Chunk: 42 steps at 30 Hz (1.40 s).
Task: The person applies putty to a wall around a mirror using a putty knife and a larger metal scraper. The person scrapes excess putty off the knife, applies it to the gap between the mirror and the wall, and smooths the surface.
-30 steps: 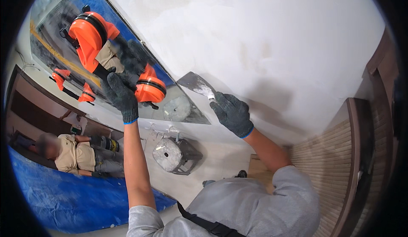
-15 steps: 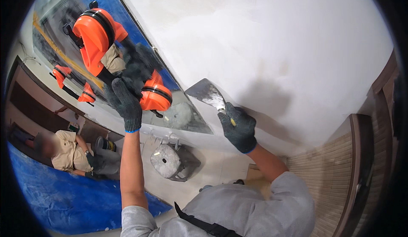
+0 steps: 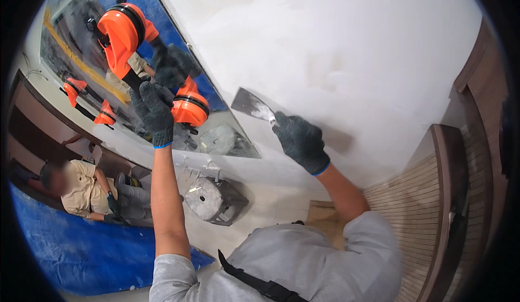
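My left hand point(image 3: 154, 111), in a dark knit glove with a blue cuff, is closed round the black bar of a double-cup suction lifter point(image 3: 124, 34). Its two orange cups sit against a large mirror point(image 3: 230, 134), which also shows their reflection. My right hand point(image 3: 301, 142), gloved alike, grips a putty knife point(image 3: 250, 105) by its handle, mostly hidden in the fingers. White paste smears its broad metal blade, which points up and left close to the white wall point(image 3: 346, 47), just beyond the mirror's right edge. Whether the blade touches the wall I cannot tell.
Below the mirror stands a grey stool with a speckled round top point(image 3: 206, 198). At the left a person in a beige shirt point(image 3: 81, 188) sits behind a blue sheet point(image 3: 97, 253). On the right are a ribbed panel point(image 3: 411, 199) and a dark brown frame point(image 3: 445, 188); yellow tape point(image 3: 76, 64) crosses the mirror.
My right hand has turned the putty knife and brought it closer to the wall; its shadow lies nearer the hand. My left hand keeps to the lifter's bar. The view has shifted slightly.
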{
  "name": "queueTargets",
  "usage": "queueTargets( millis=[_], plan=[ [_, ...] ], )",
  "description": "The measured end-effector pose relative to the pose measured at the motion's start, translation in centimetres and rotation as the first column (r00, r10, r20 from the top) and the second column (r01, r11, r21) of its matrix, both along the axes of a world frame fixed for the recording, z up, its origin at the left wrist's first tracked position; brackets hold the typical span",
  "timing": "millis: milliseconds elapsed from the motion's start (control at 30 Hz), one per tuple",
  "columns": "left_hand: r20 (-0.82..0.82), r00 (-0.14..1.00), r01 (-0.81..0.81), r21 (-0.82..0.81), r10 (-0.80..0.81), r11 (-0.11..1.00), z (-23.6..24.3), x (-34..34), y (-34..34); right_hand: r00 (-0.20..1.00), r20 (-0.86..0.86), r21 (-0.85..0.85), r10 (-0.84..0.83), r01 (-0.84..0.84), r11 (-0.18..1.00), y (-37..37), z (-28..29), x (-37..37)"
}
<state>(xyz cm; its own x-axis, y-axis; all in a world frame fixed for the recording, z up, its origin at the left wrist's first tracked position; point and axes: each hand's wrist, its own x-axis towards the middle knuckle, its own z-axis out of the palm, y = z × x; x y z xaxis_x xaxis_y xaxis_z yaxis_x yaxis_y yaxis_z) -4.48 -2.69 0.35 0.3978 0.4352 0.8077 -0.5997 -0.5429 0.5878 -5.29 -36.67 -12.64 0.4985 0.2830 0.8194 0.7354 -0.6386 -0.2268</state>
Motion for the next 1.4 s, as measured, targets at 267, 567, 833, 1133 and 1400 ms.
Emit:
queueTargets(
  millis=[267, 567, 833, 1133, 1400],
  plan=[
    [-0.007, 0.999, -0.047, -0.059, 0.047, 0.997, -1.2, 0.8, 1.5, 0.996, -0.075, 0.269, 0.050, -0.029, 0.963, 2.8, -7.3, -0.1],
    [0.043, 0.991, -0.129, 0.085, 0.126, 0.988, -1.7, 1.4, 3.3, 0.998, -0.021, 0.400, 0.059, -0.046, 0.915, 4.4, -6.7, 0.2],
    [0.011, 0.998, 0.059, -0.077, -0.058, 0.995, -0.7, 0.5, 1.1, 0.992, -0.099, 0.332, 0.082, -0.045, 0.942, 1.2, -6.2, -0.6],
    [0.006, 0.999, -0.053, -0.003, 0.053, 0.999, -1.4, 0.6, 2.0, 0.997, -0.040, 0.388, 0.072, -0.051, 0.920, 4.2, -5.3, -0.6],
    [-0.009, 0.998, 0.061, -0.100, -0.062, 0.993, -0.8, 0.3, 0.6, 0.999, 0.012, 0.381, 0.043, -0.044, 0.923, 1.9, -4.6, -0.4]
  ],
)
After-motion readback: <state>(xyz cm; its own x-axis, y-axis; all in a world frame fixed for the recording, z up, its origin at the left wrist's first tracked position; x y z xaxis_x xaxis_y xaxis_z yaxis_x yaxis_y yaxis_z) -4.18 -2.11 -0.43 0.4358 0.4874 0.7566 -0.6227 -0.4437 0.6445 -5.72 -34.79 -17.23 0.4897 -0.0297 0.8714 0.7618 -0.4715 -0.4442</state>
